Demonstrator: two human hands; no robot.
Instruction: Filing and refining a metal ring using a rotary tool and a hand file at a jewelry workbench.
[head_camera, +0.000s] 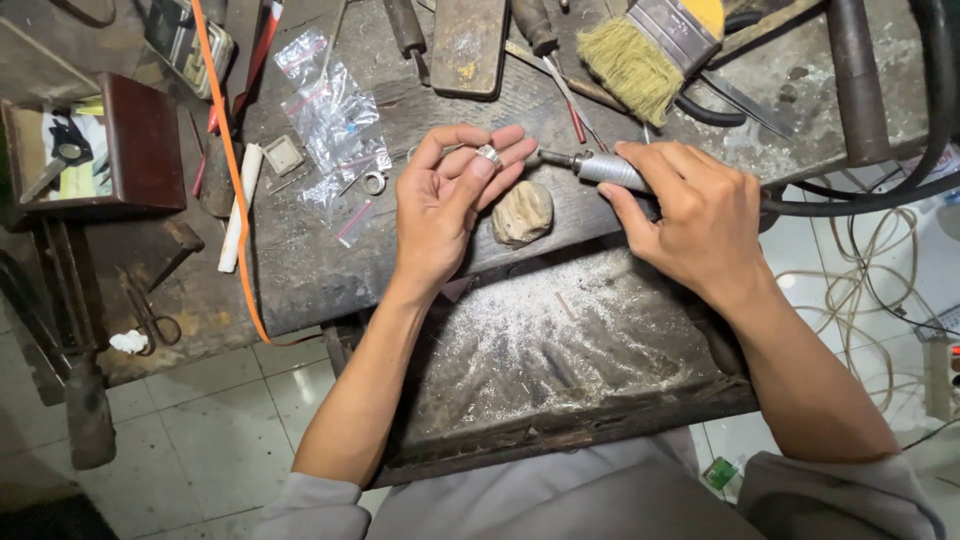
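Fingers of the left hand (445, 200) pinch a silver ring (489, 156) above the worn bench (300, 270); the right hand (690, 205) grips a metal rotary handpiece (605, 168), tip just beside it. Grinding looks underway, probably unfinished: pale filings dust the near tray (560, 350). A lumpy tan block (522, 213) sits below.

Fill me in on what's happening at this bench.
A person sits at a worn workbench. The left hand holds a silver ring up between its fingertips, above a pale bench peg. The right hand has its grip on a rotary handpiece, tip pointed toward the ring but short of it. A tray below is dusted with metal filings.
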